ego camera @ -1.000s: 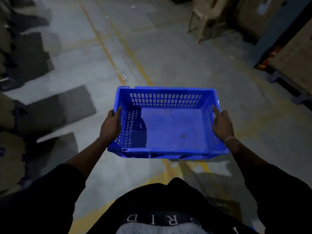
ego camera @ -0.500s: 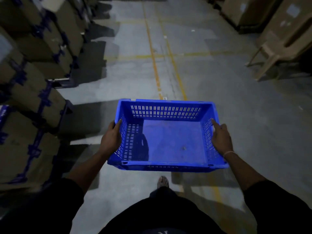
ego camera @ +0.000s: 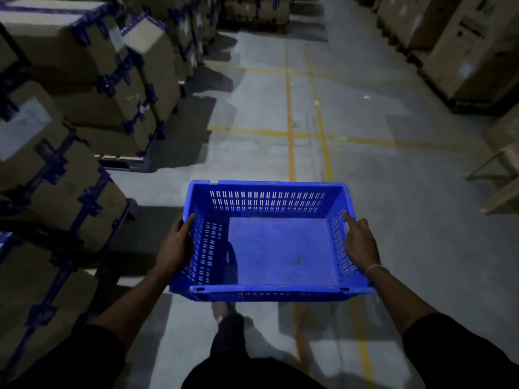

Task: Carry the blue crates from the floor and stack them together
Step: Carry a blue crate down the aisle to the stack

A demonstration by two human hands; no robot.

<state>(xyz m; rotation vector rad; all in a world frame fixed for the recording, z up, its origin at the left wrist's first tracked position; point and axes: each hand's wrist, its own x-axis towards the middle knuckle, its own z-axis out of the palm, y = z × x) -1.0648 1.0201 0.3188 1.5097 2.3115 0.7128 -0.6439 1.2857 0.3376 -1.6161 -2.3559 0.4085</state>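
Note:
I carry one empty blue crate point(ego camera: 278, 251) with slotted walls, held level above the floor in front of my waist. My left hand point(ego camera: 175, 247) grips its left rim, thumb over the edge and fingers hidden under the outside. My right hand point(ego camera: 361, 242) grips the right rim, index finger lying along the top edge, with a thin band on the wrist. No other blue crate is in view.
Stacked cardboard boxes point(ego camera: 84, 80) with blue strapping line the left side on pallets. More tall cartons point(ego camera: 463, 46) stand at the right, with a pale chair point(ego camera: 497, 175) near them. A grey concrete aisle with yellow lines point(ego camera: 290, 130) runs ahead. My foot point(ego camera: 224, 313) shows below the crate.
The view has swung left along the aisle: the boxes on the left now fill more of the frame and the chair has slid to the right edge. My grip on the crate is unchanged.

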